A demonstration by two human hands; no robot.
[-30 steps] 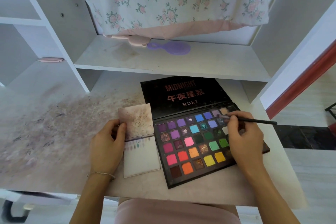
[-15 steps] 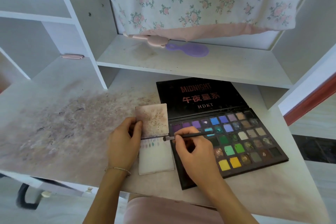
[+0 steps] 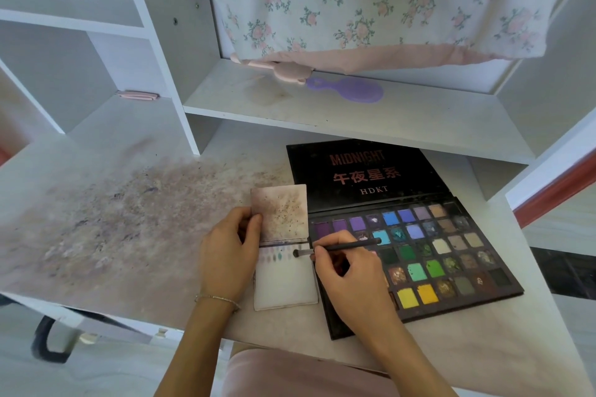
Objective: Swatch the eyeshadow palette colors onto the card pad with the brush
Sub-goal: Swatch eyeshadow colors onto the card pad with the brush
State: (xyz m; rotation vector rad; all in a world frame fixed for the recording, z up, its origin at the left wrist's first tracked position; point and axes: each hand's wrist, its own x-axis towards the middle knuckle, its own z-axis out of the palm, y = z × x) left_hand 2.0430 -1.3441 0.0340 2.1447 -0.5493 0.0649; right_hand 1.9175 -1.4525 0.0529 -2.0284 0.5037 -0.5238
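While the right hand [image 3: 350, 271] pinches the brush [image 3: 338, 247] between thumb and curled fingers close behind the ferrule, the dark bristle tip projects leftward past the fingertips and sits on, or just above, the white sheet of the card pad [image 3: 285, 280]; contact cannot be confirmed from this angle. Small pale swatches run in a short row just left of the tip, directly under the pad's stained, folded-back cover. The left hand [image 3: 227, 255] grips the pad's left edge, thumb laid over the cover near the fold, fingers curled round the side. The eyeshadow palette [image 3: 445, 255] lies open and flat just right of the brush hand, with its near-left pans hidden beneath the wrist.

Handling notes, given as judgement:
- Brush: slim, light, rigid handle; soft bristles. A grip near the ferrule, as shown, should give fine control. Light pressure looks sufficient.
- Card pad: thin, light, flexible sheets, likely to slide on the smooth desk [image 3: 129, 219]. Restrain it at the edge beside the fold, clear of the swatch row.
- Palette: broad, flat and probably stable under its own weight. Pressed powder is brittle and sheds, as the dusted desk to the left of the holding fingers suggests, so load the bristles gently
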